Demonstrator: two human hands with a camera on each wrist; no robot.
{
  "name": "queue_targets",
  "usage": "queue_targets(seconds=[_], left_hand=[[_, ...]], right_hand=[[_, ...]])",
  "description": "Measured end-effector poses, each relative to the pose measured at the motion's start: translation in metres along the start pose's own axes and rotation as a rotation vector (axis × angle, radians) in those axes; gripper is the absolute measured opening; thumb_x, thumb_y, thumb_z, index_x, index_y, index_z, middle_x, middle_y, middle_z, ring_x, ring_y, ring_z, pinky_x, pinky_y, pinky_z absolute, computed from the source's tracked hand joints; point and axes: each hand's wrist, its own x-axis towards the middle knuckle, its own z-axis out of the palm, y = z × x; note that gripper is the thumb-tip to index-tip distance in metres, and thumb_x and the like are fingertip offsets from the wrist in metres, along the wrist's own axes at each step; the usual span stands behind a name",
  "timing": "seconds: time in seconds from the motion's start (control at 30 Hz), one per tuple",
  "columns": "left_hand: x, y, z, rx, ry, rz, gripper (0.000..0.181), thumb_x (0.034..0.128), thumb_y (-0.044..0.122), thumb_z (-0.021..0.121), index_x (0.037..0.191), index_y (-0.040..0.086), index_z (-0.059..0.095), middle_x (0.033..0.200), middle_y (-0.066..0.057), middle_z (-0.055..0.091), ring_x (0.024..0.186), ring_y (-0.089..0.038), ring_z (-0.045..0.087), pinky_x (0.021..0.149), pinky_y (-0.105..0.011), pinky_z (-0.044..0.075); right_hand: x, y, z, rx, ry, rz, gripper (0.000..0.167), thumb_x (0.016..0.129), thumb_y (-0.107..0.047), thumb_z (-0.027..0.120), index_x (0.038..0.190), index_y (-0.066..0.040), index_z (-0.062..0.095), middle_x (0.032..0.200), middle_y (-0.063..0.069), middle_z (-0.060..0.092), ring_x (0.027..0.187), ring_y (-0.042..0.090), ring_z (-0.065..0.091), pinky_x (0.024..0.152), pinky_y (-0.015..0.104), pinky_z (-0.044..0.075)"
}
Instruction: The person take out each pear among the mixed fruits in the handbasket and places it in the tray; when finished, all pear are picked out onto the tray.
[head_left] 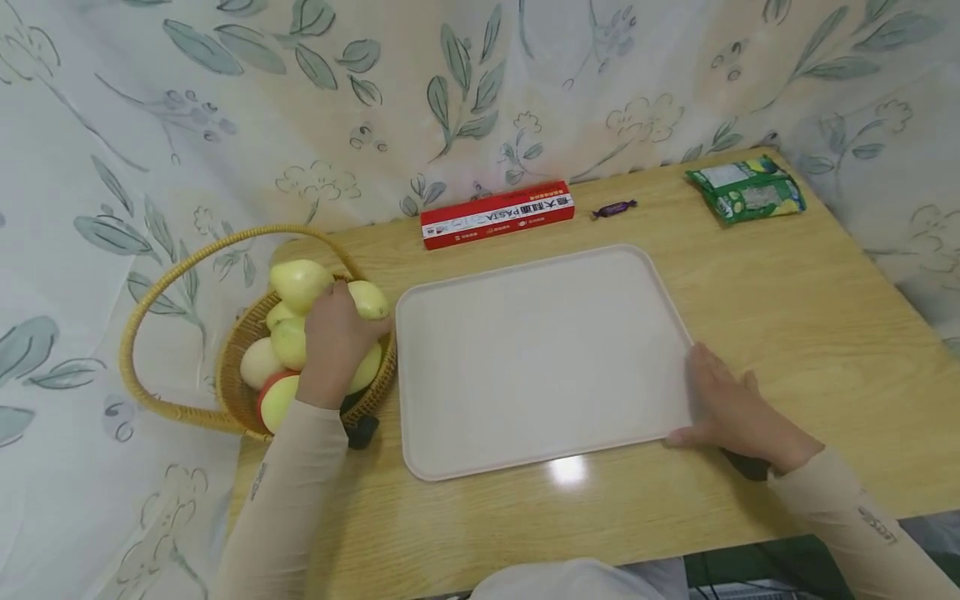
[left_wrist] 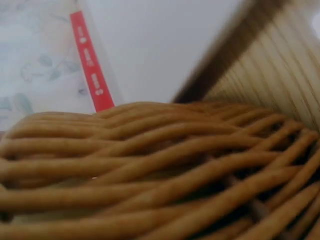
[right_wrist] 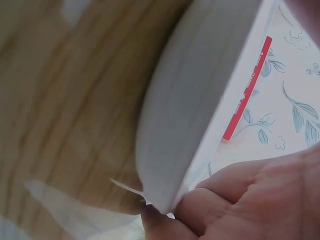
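Note:
My left hand (head_left: 336, 337) reaches down into a wicker basket (head_left: 378, 396) at the left, among yellow-green fruits and other round pieces. Its thumb points toward the tray, and its fingertips are hidden among the fruit, so a grip cannot be made out. Only the basket's woven side (left_wrist: 150, 165) fills the left wrist view; the hand is hidden there. At the right, my right hand (head_left: 738, 417) holds the near right corner of a white rectangular tray (head_left: 540, 367). In the right wrist view, the thumb and fingers (right_wrist: 200, 207) meet around the tray's corner.
A red pasta box (head_left: 498, 218) lies behind the tray. Beside it is a purple-wrapped candy (head_left: 615, 209), and a green snack packet (head_left: 746, 190) lies at the back right. The basket's tall handle (head_left: 135, 350) arches out leftward. A patterned curtain (head_left: 450, 100) borders the wooden table (head_left: 825, 350).

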Motion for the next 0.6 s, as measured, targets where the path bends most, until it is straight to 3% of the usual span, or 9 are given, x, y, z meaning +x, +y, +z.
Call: queue_targets(seconds=[0.2, 0.33, 0.43, 0.6], left_hand=[[-0.004, 0.0, 0.001, -0.054, 0.068, 0.043, 0.06, 0.073, 0.031, 0.079, 0.11, -0.009, 0.053, 0.094, -0.023, 0.06, 0.082, -0.04, 0.062, 0.07, -0.049, 0.052], [-0.009, 0.005, 0.001, -0.141, 0.089, 0.097, 0.057, 0.0747, 0.031, 0.081, 0.112, -0.004, 0.057, 0.092, -0.019, 0.065, 0.075, -0.031, 0.06, 0.067, -0.042, 0.051], [-0.009, 0.02, -0.003, -0.228, 0.042, 0.116, 0.063, 0.0761, 0.037, 0.079, 0.123, 0.0, 0.059, 0.096, -0.016, 0.067, 0.079, -0.028, 0.057, 0.069, -0.037, 0.047], [0.004, 0.063, 0.002, -0.33, -0.094, 0.121, 0.062, 0.0767, 0.043, 0.077, 0.125, 0.009, 0.061, 0.094, -0.01, 0.066, 0.083, -0.025, 0.054, 0.068, -0.034, 0.044]], right_hand=[[0.001, 0.005, 0.004, 0.009, 0.004, -0.003, 0.147, 0.059, -0.065, 0.079, 0.146, 0.013, -0.009, 0.152, 0.039, -0.005, 0.14, 0.055, 0.002, 0.098, 0.08, 0.001], [0.0, 0.007, 0.005, -0.003, 0.016, -0.018, 0.146, 0.059, -0.065, 0.079, 0.146, 0.014, -0.007, 0.152, 0.039, -0.003, 0.14, 0.055, 0.004, 0.098, 0.08, 0.007], [-0.001, 0.008, 0.005, 0.014, 0.017, -0.033, 0.145, 0.061, -0.065, 0.078, 0.146, 0.014, -0.008, 0.152, 0.039, -0.005, 0.14, 0.055, 0.001, 0.099, 0.08, 0.006], [-0.002, 0.008, 0.005, 0.071, 0.013, -0.039, 0.143, 0.063, -0.063, 0.078, 0.147, 0.012, -0.01, 0.153, 0.036, -0.009, 0.142, 0.051, -0.005, 0.102, 0.077, 0.002]])
